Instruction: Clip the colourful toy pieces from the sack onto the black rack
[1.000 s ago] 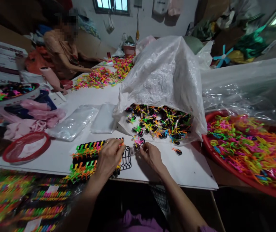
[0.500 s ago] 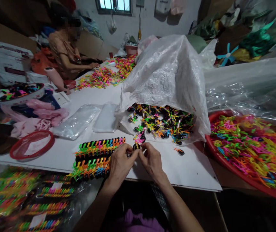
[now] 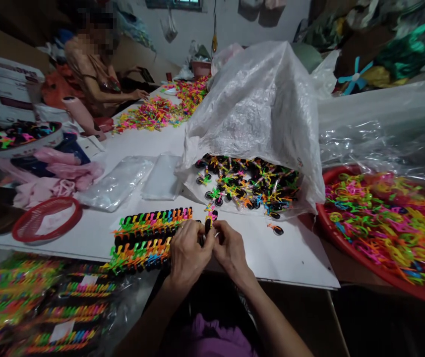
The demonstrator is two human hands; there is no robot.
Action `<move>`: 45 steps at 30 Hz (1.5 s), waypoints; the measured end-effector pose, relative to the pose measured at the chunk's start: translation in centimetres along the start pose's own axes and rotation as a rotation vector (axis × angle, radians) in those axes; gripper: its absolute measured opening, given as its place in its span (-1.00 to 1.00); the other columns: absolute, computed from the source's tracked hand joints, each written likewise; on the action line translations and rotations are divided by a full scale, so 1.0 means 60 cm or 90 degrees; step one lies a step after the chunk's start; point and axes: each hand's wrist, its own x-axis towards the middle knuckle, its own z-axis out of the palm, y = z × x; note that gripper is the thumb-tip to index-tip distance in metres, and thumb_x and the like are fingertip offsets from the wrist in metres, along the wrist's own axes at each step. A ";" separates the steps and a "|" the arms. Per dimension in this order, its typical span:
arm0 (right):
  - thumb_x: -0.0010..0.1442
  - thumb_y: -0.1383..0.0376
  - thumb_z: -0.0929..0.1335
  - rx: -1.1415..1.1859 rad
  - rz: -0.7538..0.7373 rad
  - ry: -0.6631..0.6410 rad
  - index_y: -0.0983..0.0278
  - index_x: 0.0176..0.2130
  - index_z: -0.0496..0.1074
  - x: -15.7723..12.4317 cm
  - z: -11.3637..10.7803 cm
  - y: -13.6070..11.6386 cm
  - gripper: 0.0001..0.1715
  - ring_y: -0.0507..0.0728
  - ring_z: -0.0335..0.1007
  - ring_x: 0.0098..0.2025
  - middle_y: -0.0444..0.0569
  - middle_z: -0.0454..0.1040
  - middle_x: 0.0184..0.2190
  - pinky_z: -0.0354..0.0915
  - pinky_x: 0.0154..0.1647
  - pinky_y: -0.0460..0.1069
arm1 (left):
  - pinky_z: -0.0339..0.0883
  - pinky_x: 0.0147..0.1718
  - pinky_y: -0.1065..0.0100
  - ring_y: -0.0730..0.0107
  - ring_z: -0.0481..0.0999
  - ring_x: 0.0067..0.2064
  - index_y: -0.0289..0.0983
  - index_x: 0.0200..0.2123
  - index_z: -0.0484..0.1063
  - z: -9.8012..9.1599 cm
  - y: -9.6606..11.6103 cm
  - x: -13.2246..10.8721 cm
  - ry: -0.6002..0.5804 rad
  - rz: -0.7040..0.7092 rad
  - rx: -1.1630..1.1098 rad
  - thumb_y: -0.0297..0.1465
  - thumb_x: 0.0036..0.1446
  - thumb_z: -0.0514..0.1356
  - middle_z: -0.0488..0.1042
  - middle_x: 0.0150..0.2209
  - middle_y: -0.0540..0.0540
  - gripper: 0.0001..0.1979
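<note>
Packed toy rows (image 3: 48, 317) blurred — red basin (image 3: 383, 282) cut off right.

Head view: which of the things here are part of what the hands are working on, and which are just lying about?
In hand:
left hand and right hand, both pinching one small toy bicycle
rows of toy bicycles beside the left hand
open plastic sack of loose toy bicycles

Lying about:
red basket
flat clear bags
red tub of coloured rings
stray wheel piece

A small pink toy bike (image 3: 210, 221) with black wheels stands tilted between my fingertips, just beyond my two hands.
</note>
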 end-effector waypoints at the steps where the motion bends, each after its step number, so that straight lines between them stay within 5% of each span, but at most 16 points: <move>1: 0.05 0.29 0.24 0.005 0.007 0.001 0.29 -0.26 0.38 0.000 0.000 0.002 -0.77 -0.03 0.19 -0.59 -0.17 0.37 -0.55 0.12 -0.55 -0.15 | 0.18 -0.40 0.35 0.38 0.33 -0.43 -0.23 -0.54 0.21 -0.006 -0.002 -0.002 -0.024 0.013 0.015 -0.34 0.12 0.10 0.31 -0.54 0.00 -0.79; 4: 0.01 0.31 0.24 0.015 0.046 -0.018 0.29 -0.28 0.37 -0.009 0.010 0.026 -0.77 -0.03 0.19 -0.58 -0.19 0.35 -0.57 0.12 -0.55 -0.16 | 0.22 -0.30 0.30 0.30 0.38 -0.32 -0.26 -0.40 0.31 -0.041 -0.025 -0.011 -0.107 0.057 0.051 -0.25 0.13 0.11 0.40 -0.44 -0.06 -0.81; 8: 0.01 0.28 0.26 0.066 0.137 -0.067 0.30 -0.39 0.33 -0.031 0.046 0.073 -0.86 0.00 0.23 -0.57 -0.16 0.34 -0.58 0.16 -0.55 -0.14 | 0.25 -0.17 0.23 0.24 0.40 -0.19 -0.28 -0.24 0.35 -0.083 -0.072 -0.031 -0.116 0.069 0.072 -0.27 0.12 0.13 0.46 -0.29 -0.13 -0.79; 13: 0.06 0.23 0.28 0.158 0.101 -0.043 0.31 -0.34 0.34 -0.037 0.089 0.070 -0.81 0.06 0.32 -0.43 -0.06 0.42 -0.45 0.27 -0.39 -0.08 | 0.23 -0.03 0.17 0.21 0.39 -0.05 -0.27 -0.13 0.34 -0.059 -0.089 -0.058 -0.214 0.163 0.058 -0.40 0.15 0.07 0.46 -0.12 -0.14 -0.79; 16: 0.04 0.23 0.29 0.147 0.105 -0.049 0.32 -0.36 0.36 -0.036 0.097 0.058 -0.81 0.05 0.30 -0.44 -0.07 0.42 -0.46 0.26 -0.37 -0.07 | 0.26 -0.04 0.16 0.20 0.40 -0.07 -0.27 -0.13 0.35 -0.046 -0.082 -0.063 -0.196 0.144 0.028 -0.42 0.15 0.06 0.47 -0.16 -0.14 -0.79; 19: 0.05 0.22 0.31 0.180 0.157 -0.069 0.33 -0.33 0.37 -0.037 0.074 0.044 -0.79 0.02 0.24 -0.46 -0.10 0.38 -0.48 0.22 -0.40 -0.09 | 0.27 -0.03 0.16 0.21 0.40 -0.06 -0.24 -0.13 0.36 -0.058 -0.078 -0.045 -0.142 0.093 -0.027 -0.38 0.12 0.11 0.46 -0.16 -0.14 -0.78; 22: 0.08 0.21 0.33 0.293 0.128 -0.229 0.31 -0.30 0.35 -0.032 0.021 0.015 -0.78 -0.02 0.19 -0.44 -0.15 0.33 -0.46 0.17 -0.41 -0.13 | 0.21 0.05 0.11 0.17 0.33 0.05 -0.22 -0.07 0.35 -0.073 -0.074 -0.008 -0.138 0.042 -0.119 -0.33 0.05 0.19 0.38 -0.02 -0.17 -0.66; 26: 0.05 0.07 0.36 0.417 0.136 -0.524 0.31 -0.34 0.35 -0.021 -0.054 -0.018 -0.66 -0.05 0.16 -0.51 -0.20 0.27 -0.54 0.17 -0.46 -0.15 | 0.35 -0.09 0.20 0.20 0.43 -0.05 -0.22 -0.07 0.38 -0.061 -0.051 0.023 -0.353 -0.153 -0.373 -0.27 -0.06 0.25 0.42 -0.06 -0.14 -0.57; 29: -0.01 -0.01 0.38 0.449 0.182 -0.594 0.33 -0.32 0.36 -0.022 -0.083 -0.014 -0.54 -0.05 0.16 -0.54 -0.20 0.25 -0.55 0.19 -0.48 -0.13 | 0.40 -0.40 0.38 0.36 0.50 -0.36 -0.26 -0.23 0.44 -0.041 -0.031 0.015 -0.489 -0.347 -0.563 -0.23 -0.09 0.26 0.50 -0.34 -0.07 -0.67; 32: 0.03 0.03 0.36 0.399 0.183 -0.506 0.33 -0.32 0.37 -0.028 -0.088 -0.003 -0.59 -0.07 0.12 -0.54 -0.21 0.22 -0.56 0.15 -0.50 -0.15 | 0.35 -0.46 0.46 0.46 0.46 -0.44 -0.27 -0.32 0.44 -0.029 -0.019 -0.001 -0.431 -0.447 -0.628 -0.26 -0.12 0.29 0.49 -0.44 0.00 -0.72; 37: 0.01 0.16 0.41 0.224 0.113 -0.169 0.26 -0.12 0.35 -0.035 -0.079 -0.010 -0.56 -0.01 0.25 -0.42 -0.13 0.37 -0.40 0.20 -0.45 -0.14 | 0.33 -0.45 0.47 0.50 0.44 -0.46 -0.30 -0.34 0.44 -0.023 -0.008 -0.009 -0.335 -0.511 -0.646 -0.29 -0.19 0.33 0.49 -0.44 0.00 -0.70; 40: 0.05 0.19 0.39 0.180 0.037 -0.109 0.24 -0.12 0.36 -0.039 -0.073 -0.020 -0.63 0.04 0.33 -0.31 -0.06 0.42 -0.27 0.27 -0.32 -0.09 | 0.31 -0.47 0.50 0.53 0.43 -0.48 -0.32 -0.40 0.43 -0.020 0.004 -0.008 -0.283 -0.555 -0.679 -0.32 -0.25 0.37 0.48 -0.49 0.01 -0.69; 45: 0.12 0.21 0.35 0.121 -0.031 -0.072 0.27 -0.21 0.40 -0.051 -0.075 -0.030 -0.77 0.01 0.34 -0.36 -0.06 0.44 -0.31 0.28 -0.34 -0.10 | 0.30 -0.50 0.49 0.52 0.43 -0.53 -0.33 -0.43 0.41 -0.016 0.020 -0.017 -0.258 -0.673 -0.827 -0.33 -0.32 0.39 0.48 -0.56 0.01 -0.66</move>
